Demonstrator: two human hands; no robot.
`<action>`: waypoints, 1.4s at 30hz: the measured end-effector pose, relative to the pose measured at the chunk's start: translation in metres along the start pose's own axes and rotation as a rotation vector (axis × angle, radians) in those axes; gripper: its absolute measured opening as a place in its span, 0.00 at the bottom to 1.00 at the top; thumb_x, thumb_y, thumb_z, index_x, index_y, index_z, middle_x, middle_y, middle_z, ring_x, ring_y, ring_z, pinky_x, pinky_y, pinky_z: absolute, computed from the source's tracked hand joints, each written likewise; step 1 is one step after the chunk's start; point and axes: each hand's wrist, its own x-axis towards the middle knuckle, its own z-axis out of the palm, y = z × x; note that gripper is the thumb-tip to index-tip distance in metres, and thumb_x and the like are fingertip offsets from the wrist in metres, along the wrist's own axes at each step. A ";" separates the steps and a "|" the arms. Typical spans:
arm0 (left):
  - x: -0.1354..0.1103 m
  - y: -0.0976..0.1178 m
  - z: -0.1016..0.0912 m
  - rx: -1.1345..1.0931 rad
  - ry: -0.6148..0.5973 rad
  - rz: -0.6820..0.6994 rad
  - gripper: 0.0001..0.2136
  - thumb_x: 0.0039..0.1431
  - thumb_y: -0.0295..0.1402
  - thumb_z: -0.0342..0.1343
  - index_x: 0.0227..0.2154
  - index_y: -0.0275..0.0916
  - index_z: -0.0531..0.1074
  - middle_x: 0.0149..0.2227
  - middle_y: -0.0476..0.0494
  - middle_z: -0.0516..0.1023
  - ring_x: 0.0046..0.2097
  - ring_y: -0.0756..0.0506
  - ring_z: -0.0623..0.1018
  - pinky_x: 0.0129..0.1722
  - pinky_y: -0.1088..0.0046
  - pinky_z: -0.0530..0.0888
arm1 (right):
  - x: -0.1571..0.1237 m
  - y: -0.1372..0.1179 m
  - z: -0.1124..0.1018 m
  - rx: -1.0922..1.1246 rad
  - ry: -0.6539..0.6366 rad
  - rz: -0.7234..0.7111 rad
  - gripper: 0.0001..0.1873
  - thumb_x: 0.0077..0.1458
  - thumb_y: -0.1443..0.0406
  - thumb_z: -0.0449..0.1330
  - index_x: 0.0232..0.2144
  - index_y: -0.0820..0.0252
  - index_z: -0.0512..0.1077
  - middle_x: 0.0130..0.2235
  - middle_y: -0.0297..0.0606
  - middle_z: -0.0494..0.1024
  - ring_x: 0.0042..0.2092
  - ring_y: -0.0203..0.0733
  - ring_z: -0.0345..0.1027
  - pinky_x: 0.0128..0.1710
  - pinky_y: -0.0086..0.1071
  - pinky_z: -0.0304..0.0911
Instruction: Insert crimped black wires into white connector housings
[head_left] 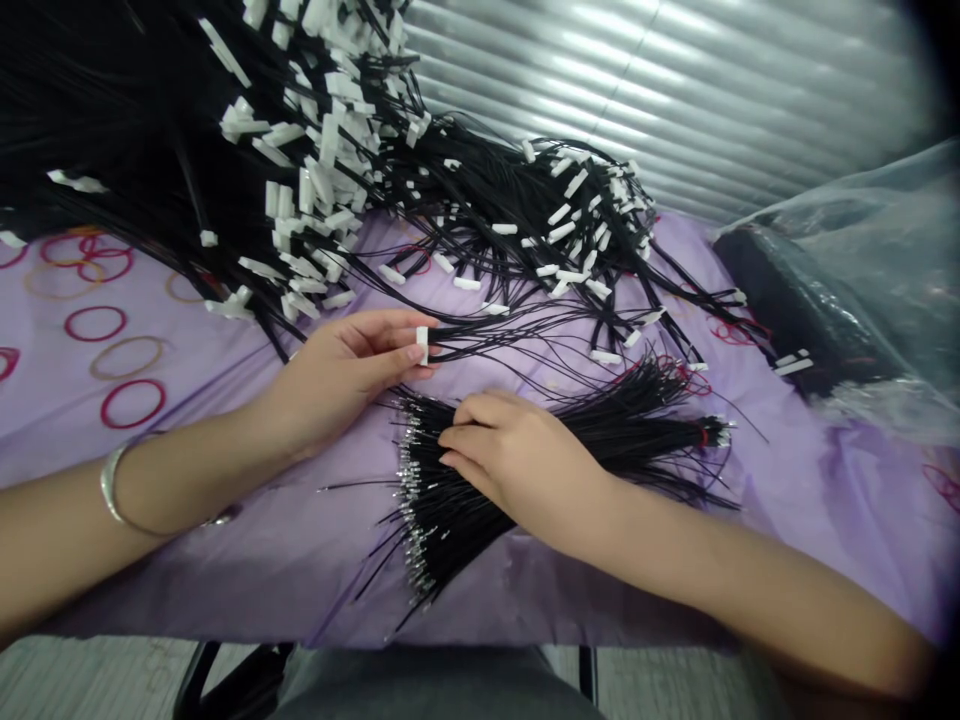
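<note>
Between the thumb and fingers of my left hand (352, 360) is a small white connector (422, 346), with several thin black wires (480, 340) running from it to the right. My right hand (525, 460) is just below and to the right, over a fanned bundle of loose black wires (465, 500). Shiny metal terminals (411, 490) tip the bundle's left ends. The right fingers are bent together at the upper part of the bundle; whether a wire is pinched in them cannot be made out.
Large heaps of black wires with white connectors (330, 140) lie at the upper left and back middle (570, 200). Red and tan rubber bands (133, 404) are scattered on the purple cloth (247, 570). A clear plastic bag (862, 230) with dark contents stands at the right, near a corrugated metal wall (675, 80).
</note>
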 end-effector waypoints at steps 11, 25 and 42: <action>-0.004 0.002 -0.003 0.154 -0.029 0.047 0.12 0.53 0.34 0.63 0.42 0.44 0.77 0.34 0.49 0.78 0.36 0.51 0.78 0.40 0.79 0.73 | -0.002 -0.004 -0.011 0.429 0.090 0.163 0.04 0.59 0.72 0.51 0.32 0.65 0.65 0.36 0.37 0.68 0.39 0.35 0.60 0.41 0.30 0.59; -0.013 0.007 0.005 -0.077 -0.033 -0.207 0.11 0.50 0.33 0.65 0.38 0.47 0.79 0.34 0.53 0.80 0.33 0.55 0.77 0.37 0.83 0.72 | -0.009 -0.007 -0.020 0.197 0.342 0.209 0.09 0.61 0.69 0.48 0.35 0.65 0.67 0.31 0.39 0.74 0.30 0.37 0.66 0.30 0.32 0.62; -0.012 -0.002 0.005 -0.033 -0.101 -0.322 0.13 0.51 0.28 0.65 0.41 0.35 0.76 0.38 0.43 0.81 0.37 0.50 0.80 0.41 0.80 0.76 | -0.010 0.007 -0.019 0.012 0.388 0.067 0.12 0.60 0.67 0.53 0.27 0.62 0.74 0.31 0.37 0.75 0.33 0.36 0.68 0.32 0.32 0.64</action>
